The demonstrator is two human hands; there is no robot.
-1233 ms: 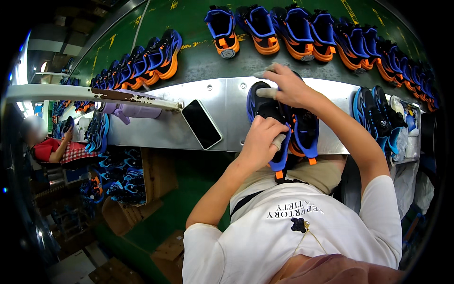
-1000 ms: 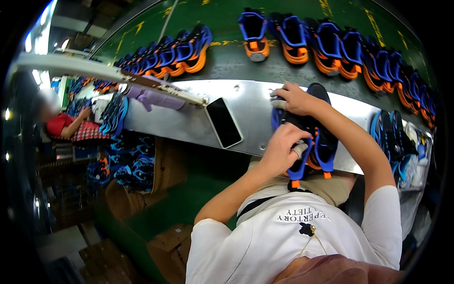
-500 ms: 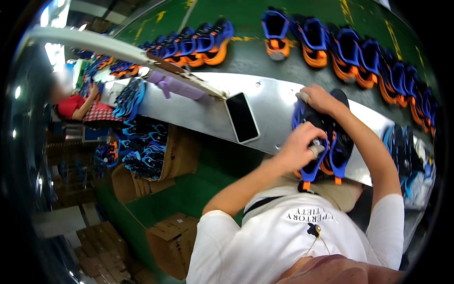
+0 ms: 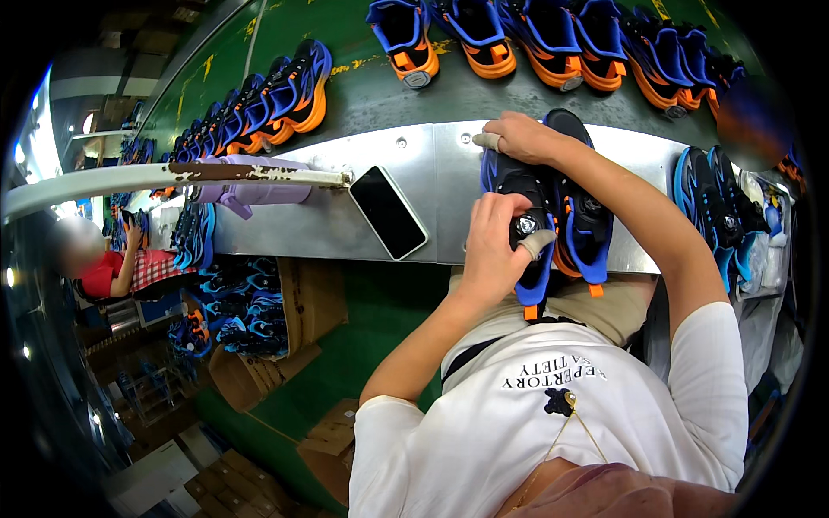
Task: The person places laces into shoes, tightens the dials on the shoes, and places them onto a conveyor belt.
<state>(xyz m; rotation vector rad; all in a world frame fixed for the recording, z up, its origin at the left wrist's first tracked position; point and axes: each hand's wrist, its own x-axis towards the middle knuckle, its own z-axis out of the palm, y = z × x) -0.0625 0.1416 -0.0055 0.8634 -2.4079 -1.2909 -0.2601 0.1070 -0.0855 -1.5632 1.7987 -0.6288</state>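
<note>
A black and blue sneaker (image 4: 515,183) with orange trim lies on the metal ledge in front of me, its heel toward my body. My left hand (image 4: 494,240) pinches its upper around a round lacing dial (image 4: 526,225), fingers on one side and the thumb on the other. At the toe end, my right hand (image 4: 523,140) grips the front of the same shoe; its underside is hidden. Both hands wear pale finger cots. Under my right forearm rests a matching sneaker (image 4: 592,233), right beside the first and held by neither hand.
A phone (image 4: 389,212) and a lilac bottle (image 4: 263,186) lie on the metal ledge (image 4: 449,194) to the left, near a chipped white bar (image 4: 104,184). Beyond runs a green belt (image 4: 350,95) with rows of sneakers. More blue-black shoes (image 4: 710,198) sit at right; a person (image 4: 112,268) sits far left.
The whole view has swung, so the ledge and shoes sit farther left and the ledge looks more level. Both hands keep their hold on the sneaker, the left at the dial.
</note>
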